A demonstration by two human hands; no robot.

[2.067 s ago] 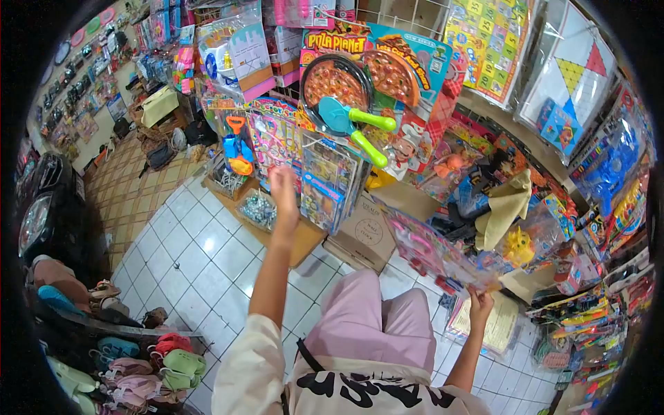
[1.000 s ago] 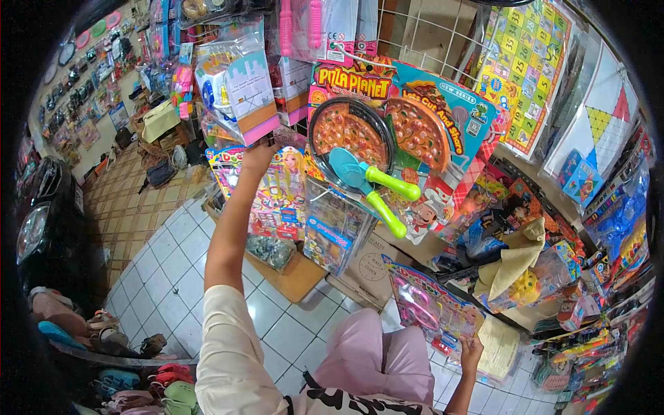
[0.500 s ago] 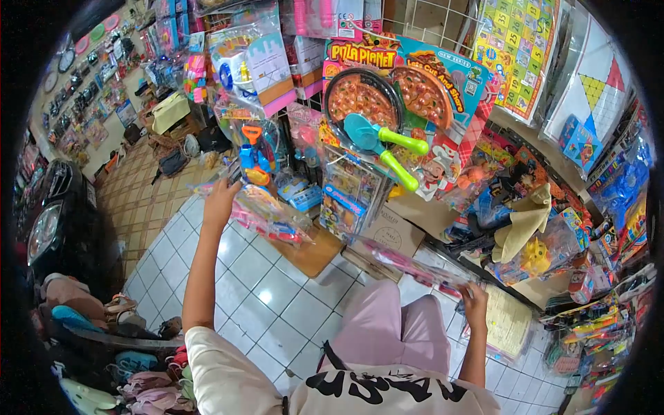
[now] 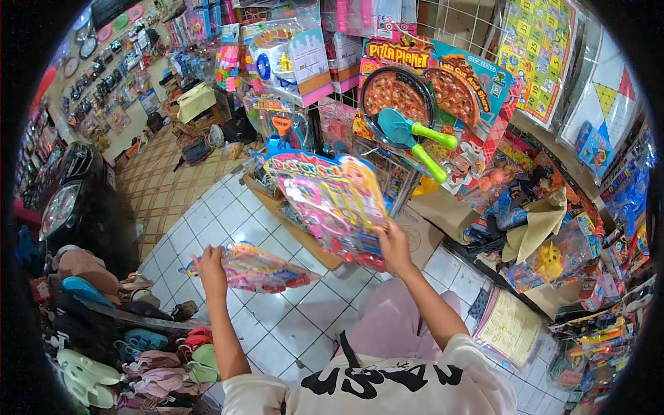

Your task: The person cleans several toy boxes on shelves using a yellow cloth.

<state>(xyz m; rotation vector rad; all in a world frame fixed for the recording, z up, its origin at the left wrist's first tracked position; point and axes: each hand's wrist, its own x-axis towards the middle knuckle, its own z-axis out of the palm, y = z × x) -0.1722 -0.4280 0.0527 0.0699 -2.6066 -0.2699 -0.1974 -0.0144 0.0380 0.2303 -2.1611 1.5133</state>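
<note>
Toy shop: left fingers (image 4: pixel 207 259) pinch flat pack (image 4: pixel 261 271) end; right fingers (image 4: pixel 389 236) pinch upright pack (image 4: pixel 330 199).

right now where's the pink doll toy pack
Head view, centre: the pink toy pack is held up in the right hand, just below and left of the Pizza Planet set; the left hand holds a second pack.

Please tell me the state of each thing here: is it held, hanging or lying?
left hand, shut on flat pack
flat pack, held nearly level, sealed
right hand, shut on upright pack
upright pack, held up, sealed
pizza set, hanging on the rack
yellow cloth, draped over toys
</note>
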